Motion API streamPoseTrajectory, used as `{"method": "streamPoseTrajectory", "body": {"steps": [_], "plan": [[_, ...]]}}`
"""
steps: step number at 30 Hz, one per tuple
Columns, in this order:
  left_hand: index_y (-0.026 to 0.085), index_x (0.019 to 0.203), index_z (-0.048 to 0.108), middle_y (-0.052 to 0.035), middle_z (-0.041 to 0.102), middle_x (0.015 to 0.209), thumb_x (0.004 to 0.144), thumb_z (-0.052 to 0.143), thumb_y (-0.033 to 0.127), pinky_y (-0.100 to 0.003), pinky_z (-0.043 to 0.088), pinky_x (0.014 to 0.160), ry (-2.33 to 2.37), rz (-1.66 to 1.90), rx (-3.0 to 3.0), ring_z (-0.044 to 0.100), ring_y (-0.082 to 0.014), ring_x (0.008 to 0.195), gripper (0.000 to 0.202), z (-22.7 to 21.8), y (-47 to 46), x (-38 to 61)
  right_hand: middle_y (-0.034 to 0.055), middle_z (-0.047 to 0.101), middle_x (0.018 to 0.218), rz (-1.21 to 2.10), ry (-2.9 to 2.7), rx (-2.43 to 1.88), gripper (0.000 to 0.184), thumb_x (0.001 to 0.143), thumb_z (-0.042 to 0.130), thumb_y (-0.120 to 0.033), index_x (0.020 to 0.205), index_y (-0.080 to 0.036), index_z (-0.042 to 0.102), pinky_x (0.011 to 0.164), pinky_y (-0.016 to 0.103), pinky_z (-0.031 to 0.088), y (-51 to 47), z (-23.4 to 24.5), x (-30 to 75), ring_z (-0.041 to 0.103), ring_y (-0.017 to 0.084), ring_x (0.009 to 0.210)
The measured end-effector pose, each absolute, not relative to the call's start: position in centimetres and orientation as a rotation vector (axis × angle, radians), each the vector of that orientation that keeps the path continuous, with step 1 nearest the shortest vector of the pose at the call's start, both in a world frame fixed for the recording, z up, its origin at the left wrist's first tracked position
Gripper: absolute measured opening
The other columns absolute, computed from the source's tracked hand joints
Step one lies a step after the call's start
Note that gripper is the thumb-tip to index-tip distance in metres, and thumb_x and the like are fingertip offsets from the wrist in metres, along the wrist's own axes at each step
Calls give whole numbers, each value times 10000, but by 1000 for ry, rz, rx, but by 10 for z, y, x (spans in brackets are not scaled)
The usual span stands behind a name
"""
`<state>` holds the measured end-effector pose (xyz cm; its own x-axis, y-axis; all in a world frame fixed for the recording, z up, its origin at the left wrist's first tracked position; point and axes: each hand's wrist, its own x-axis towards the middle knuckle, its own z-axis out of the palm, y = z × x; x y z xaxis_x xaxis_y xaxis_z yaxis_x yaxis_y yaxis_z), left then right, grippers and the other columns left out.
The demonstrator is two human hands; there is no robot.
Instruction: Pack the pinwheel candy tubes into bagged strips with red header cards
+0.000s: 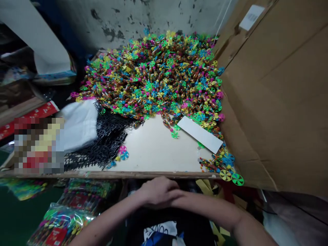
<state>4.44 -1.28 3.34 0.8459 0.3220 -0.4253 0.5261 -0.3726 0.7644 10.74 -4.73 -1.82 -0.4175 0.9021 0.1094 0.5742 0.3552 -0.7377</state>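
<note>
At the table's front edge, my left hand (156,190) lies over my right hand, its fingers curled closed around it. My right hand (176,195) is mostly covered, and its fingers are hidden. Both rest low in front of my body, apart from the goods. Beyond them on the table is a big heap of small clear tubes (151,78) filled with coloured beads and topped with pink, green, yellow and blue pinwheels. A white flat strip (201,135) lies at the heap's right front. Several loose tubes (212,164) are by the right corner.
A large cardboard box (279,102) walls off the right side. Black netting (110,133) and a white cloth (79,124) lie at left on the pale tabletop (153,153). Packed plastic bags (60,222) of similar tubes sit below left. A worn wall (153,17) stands behind.
</note>
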Motion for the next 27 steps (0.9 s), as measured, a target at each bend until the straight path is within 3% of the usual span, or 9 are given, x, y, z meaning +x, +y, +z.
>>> {"method": "streamPoseTrajectory", "body": {"steps": [2,5,8,11,15,19,23,27], "plan": [[204,1085,645,-64,703,1064,899,393,432,-284,488,873,801,27,1910,646,-185,989,388,30,5,18,-10,698,883,1056,-2167,-1223,119,833,586,-294,882,-247,684,714,296,536,-41,-9,143,636,161,790],[162,1051,651,-84,705,1052,878,423,389,-301,491,885,1161,345,1826,645,-187,970,365,21,36,-17,18,707,894,1205,-1979,-1427,193,793,550,-201,934,-211,681,732,285,536,-17,6,195,656,155,783],[167,972,672,-85,718,985,859,458,373,-325,503,868,1412,525,1891,653,-197,919,317,16,65,-45,61,698,915,782,-1749,-1667,213,812,524,-277,944,-200,673,782,361,531,8,13,228,656,189,818],[185,944,675,-72,708,967,850,482,327,-314,504,866,1661,693,1971,644,-190,919,258,21,89,-75,70,692,894,556,-1667,-1643,253,822,541,-376,943,-196,671,745,359,541,21,8,231,656,193,775],[183,971,664,-67,675,984,842,488,259,-315,497,879,2083,789,1943,624,-191,940,231,26,98,-125,62,691,849,621,-1710,-1579,255,838,535,-402,921,-203,672,629,312,547,14,-6,207,658,187,726],[188,966,667,-72,648,970,828,530,271,-327,496,880,2216,651,1924,614,-202,934,211,10,81,-159,57,696,852,777,-1792,-1478,220,843,529,-365,908,-207,667,673,323,556,3,-16,180,668,186,745],[176,1131,621,-118,589,1152,817,573,346,-362,437,986,2271,624,1941,555,-237,1096,360,-11,69,-154,54,693,861,945,-1801,-1388,198,831,543,-341,909,-205,663,716,326,552,22,-13,148,663,181,762],[184,1378,422,-159,335,1476,816,562,471,-463,291,1097,2380,500,1892,324,-316,1353,646,-20,73,-131,79,688,935,1015,-1752,-1278,222,820,542,-339,944,-187,646,788,343,533,83,3,84,652,191,827]]}}
